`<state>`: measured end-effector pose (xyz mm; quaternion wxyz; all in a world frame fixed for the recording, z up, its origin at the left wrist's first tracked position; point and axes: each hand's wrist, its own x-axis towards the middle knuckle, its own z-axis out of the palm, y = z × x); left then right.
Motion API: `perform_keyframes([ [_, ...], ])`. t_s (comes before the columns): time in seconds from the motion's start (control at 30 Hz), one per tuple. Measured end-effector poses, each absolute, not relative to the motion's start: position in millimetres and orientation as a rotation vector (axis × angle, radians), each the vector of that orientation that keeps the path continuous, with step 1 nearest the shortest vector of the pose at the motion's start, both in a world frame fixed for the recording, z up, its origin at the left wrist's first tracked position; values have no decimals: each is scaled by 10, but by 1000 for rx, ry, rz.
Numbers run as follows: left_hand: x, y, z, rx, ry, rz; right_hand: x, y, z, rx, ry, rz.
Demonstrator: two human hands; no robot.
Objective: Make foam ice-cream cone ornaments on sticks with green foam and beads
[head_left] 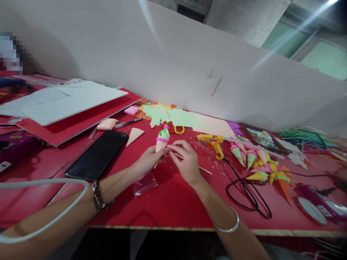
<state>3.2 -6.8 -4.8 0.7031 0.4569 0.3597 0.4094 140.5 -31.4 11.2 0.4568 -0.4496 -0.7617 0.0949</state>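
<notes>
Between the thumb and fingers of my left hand (148,159) is a small pale peach paper cone (160,145). Green swirled material fills its mouth, with a pink bumpy band round the rim and a pink tip on top. My right hand (186,160) is beside it, fingertips pinched on a small pink piece (170,150) close to the cone's side. A thin wooden stick (205,170) shows on both sides of my right hand; whether the fingers hold it is hidden. Below my left hand lies a clear plastic bag (146,185).
A black phone (97,154) and a flat peach paper piece (135,136) lie left. Yellow-handled scissors (179,130) and green paper (181,118) lie behind. A yellow glue gun (214,142) with a looped black cable (251,198) and several finished cones (257,162) occupy the right.
</notes>
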Motion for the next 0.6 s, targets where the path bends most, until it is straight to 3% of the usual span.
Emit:
perform_keyframes([
  [0.6,4,-68,-42,863,622,862,1403,-336,154,-1044,-1834,289],
])
